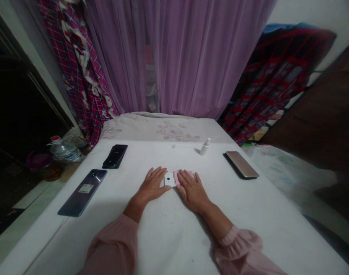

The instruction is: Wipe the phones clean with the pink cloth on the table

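Observation:
A white smartphone [168, 179] lies back up on the table in front of me, its camera end to the left. My left hand [153, 185] rests at that end, fingers stretched out, fingertips and thumb at the phone's edge. A pink cloth [176, 177] covers the phone's right part. Flat on top of the cloth lies my right hand [191, 189], its fingers extended and hiding much of the cloth and phone.
On the left are a dark phone [84, 193] with a label and a black phone [116, 156]. A white spray bottle [205, 147] stands behind my hands, near a small pale square [173, 146]. To the right lies a gold phone [241, 164]. Purple curtains [188, 57] hang behind the table.

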A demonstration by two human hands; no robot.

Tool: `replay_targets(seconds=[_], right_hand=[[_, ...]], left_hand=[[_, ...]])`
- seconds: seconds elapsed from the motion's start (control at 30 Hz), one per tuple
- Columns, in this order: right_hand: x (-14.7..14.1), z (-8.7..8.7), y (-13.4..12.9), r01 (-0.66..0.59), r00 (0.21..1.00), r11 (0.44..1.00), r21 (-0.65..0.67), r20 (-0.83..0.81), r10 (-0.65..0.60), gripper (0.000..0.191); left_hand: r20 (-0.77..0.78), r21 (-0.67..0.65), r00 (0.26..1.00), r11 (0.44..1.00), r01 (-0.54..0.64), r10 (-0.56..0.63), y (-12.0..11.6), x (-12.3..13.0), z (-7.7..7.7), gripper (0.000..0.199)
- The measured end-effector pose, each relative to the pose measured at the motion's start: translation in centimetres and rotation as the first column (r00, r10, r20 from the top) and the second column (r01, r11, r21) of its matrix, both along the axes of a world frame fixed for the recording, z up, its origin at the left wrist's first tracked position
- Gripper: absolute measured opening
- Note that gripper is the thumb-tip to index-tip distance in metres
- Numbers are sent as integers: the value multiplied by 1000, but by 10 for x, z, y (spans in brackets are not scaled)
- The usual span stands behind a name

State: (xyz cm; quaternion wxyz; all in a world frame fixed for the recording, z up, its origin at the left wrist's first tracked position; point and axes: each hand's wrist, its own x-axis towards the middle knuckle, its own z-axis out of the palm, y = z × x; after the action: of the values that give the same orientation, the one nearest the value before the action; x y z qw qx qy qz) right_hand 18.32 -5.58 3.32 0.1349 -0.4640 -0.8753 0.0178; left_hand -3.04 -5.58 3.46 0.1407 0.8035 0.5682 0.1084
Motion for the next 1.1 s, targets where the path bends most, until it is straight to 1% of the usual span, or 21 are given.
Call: replay_targets(seconds=[0.07,0.17,0.23,0.3,0.4,0.5,0.6,0.67,0.73,0.8,0.83,0.9,0.93,0.97,1.0,1.03,1.07,1.1], right_hand=[[9,3,7,27,998,1000,-12,-50,-28,46],[24,10,24,139,984,990,19,-116,-135,40],[30,17,35,135,988,991,-3,-78,-135,35],[31,24,42,135,991,990,-33,1,-135,31],[29,33,47,196,975,979,-61,117,-188,26],[26,36,48,230,967,970,-84,136,-217,24],[25,35,49,255,966,958,-128,67,-248,18],[26,34,51,274,959,944,-182,-25,-283,14],[30,35,54,251,937,929,-271,-175,-303,12],[34,39,59,192,884,926,-326,-353,-307,13],[35,43,61,167,850,933,-320,-433,-301,15],[36,52,62,156,800,957,-245,-536,-268,18],[35,57,61,160,799,969,-189,-551,-240,18],[34,60,58,154,817,979,-134,-539,-203,18],[32,62,53,130,856,989,-75,-494,-150,17],[29,61,46,76,910,997,-20,-407,-78,17],[28,59,39,-16,953,1000,9,-301,18,17],[27,56,32,-110,974,994,-3,-199,107,15]], left_hand=[[2,2,1000,1000,-5,5,0,0,-1,63],[13,13,1000,1000,-1,0,1,-1,-4,63],[21,20,1000,1000,5,-6,2,-2,-6,63],[22,26,1000,1000,5,-6,2,-2,-6,62],[8,24,1000,1000,-2,1,1,-2,-5,62],[-2,18,1000,1000,-4,4,1,-1,-4,62],[2,27,1000,1000,0,0,1,-2,-6,62],[4,33,1000,999,5,-5,1,-2,-7,61],[7,38,1000,999,8,-9,2,-3,-9,61],[11,41,1000,999,11,-11,2,-3,-10,61],[12,42,1000,999,10,-11,2,-4,-10,61],[13,43,1000,999,6,-6,2,-4,-10,60],[12,43,1000,999,4,-5,2,-3,-10,60],[11,44,1000,999,2,-3,2,-3,-9,60],[9,44,1000,999,0,0,2,-3,-8,61],[8,43,1000,999,-4,3,1,-3,-8,61],[6,41,1000,999,-7,7,1,-2,-7,61],[3,37,1000,999,-11,11,1,-2,-6,62]])
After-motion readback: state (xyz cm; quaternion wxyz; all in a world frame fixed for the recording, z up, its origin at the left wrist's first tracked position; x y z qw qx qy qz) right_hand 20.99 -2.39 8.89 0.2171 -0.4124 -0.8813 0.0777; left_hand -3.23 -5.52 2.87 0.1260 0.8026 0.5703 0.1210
